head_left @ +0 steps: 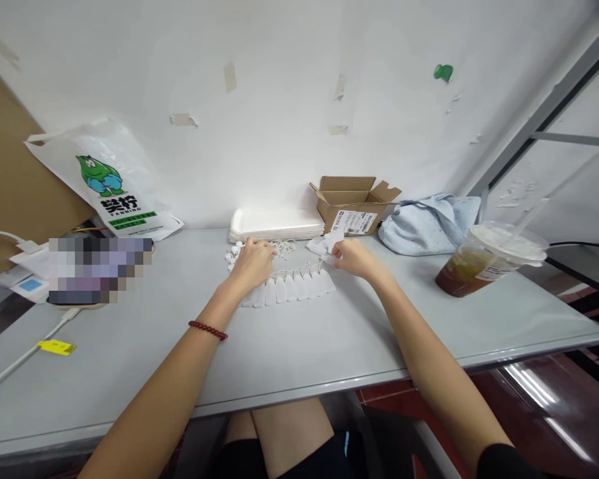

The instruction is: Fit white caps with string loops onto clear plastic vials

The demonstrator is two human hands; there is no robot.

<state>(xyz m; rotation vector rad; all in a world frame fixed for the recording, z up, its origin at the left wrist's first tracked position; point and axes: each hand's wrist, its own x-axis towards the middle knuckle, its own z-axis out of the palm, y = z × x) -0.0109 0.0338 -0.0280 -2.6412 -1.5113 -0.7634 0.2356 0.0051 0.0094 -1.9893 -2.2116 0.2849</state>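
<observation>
A row of small, flat, whitish translucent pieces with short strings (295,289) lies side by side on the grey table (299,352). Behind the row's left part, my left hand (252,263) bends down with curled fingers; what its fingertips hold is hidden. A heap of white strings (284,249) is just right of it, and small white bits (232,253) show at its left. My right hand (352,257) is closed in a pinch at the row's right end, by a few loose translucent white pieces (322,245). Its fingertips are too small to make out what they grip.
Along the wall stand a stack of white padded sheets (279,226), an open cardboard box (354,206) and a light blue cloth bundle (424,225). A lidded drink cup (484,259) is at right. A white plastic bag (112,179), a blurred-out object (100,269) and a cable (30,352) are at left.
</observation>
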